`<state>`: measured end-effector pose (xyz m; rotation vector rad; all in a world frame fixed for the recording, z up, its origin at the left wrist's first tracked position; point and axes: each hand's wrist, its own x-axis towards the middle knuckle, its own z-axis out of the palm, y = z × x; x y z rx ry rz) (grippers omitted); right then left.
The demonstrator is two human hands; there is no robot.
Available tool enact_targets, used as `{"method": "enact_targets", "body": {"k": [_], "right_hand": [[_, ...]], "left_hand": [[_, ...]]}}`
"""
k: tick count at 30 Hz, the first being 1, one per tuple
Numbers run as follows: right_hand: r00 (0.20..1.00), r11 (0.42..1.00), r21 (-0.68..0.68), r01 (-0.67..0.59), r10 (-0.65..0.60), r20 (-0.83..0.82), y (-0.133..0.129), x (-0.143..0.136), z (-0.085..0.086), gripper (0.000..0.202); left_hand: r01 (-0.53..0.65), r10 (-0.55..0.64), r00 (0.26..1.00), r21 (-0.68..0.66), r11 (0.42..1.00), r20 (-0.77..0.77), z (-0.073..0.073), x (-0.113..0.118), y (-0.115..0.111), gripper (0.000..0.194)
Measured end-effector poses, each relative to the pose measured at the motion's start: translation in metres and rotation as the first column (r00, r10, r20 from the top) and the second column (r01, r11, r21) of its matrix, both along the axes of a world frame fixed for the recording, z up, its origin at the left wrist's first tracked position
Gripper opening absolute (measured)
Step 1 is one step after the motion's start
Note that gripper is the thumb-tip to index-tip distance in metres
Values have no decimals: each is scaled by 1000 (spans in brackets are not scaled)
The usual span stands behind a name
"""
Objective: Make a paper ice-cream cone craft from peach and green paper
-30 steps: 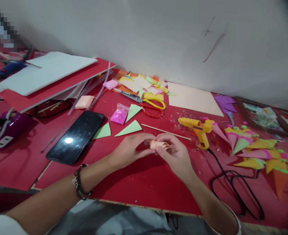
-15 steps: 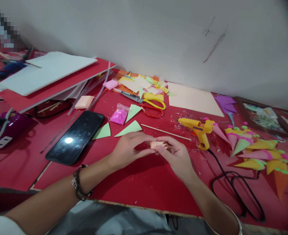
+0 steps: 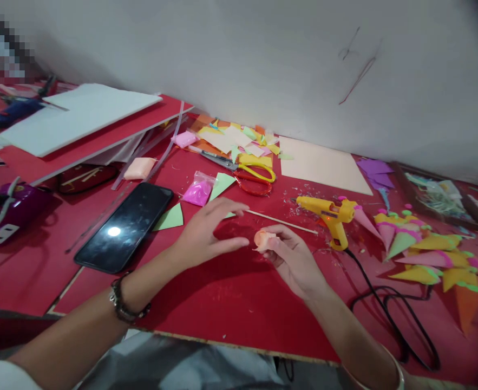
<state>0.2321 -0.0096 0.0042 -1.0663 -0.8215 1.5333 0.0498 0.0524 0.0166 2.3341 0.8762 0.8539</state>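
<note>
Pinched in the fingers of my right hand (image 3: 293, 260) is a small rolled piece of peach paper (image 3: 264, 240), its round end turned to the left. My left hand (image 3: 208, 233) is apart from it, thumb and fingers spread with nothing between them. Beneath and beyond the left hand lie light green paper pieces (image 3: 171, 218), one of them mostly covered. A thin wooden stick (image 3: 281, 221) rests just past both hands. To the right of it stands a yellow hot glue gun (image 3: 328, 212) with its black cord trailing toward me.
A black phone (image 3: 125, 227) lies left of my hands. Beyond are a pink clay packet (image 3: 198, 189), scissors (image 3: 255, 173), paper scraps (image 3: 234, 140) and a peach sheet (image 3: 323, 162). Several paper cones (image 3: 429, 241) sit at right. White board (image 3: 84, 116) is stacked at back left.
My left hand has let go of the rolled peach paper and moved left, its fingers opening. My right hand keeps hold of the roll, which has turned slightly.
</note>
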Motion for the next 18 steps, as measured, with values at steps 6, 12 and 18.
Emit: {"method": "enact_targets", "body": {"k": [6, 12, 18], "right_hand": [[997, 999, -33, -4, 2, -83, 0, 3, 0, 16], [991, 999, -45, -1, -5, -133, 0, 5, -2, 18], [988, 997, -77, 6, -17, -152, 0, 4, -1, 15]], "left_hand": [[-239, 274, 903, 144, 960, -331, -18, -16, 22, 58], [-238, 300, 820, 187, 953, -487, -27, -15, 21, 46], [-227, 267, 846, 140, 964, -462, -24, -16, 24, 32]]}}
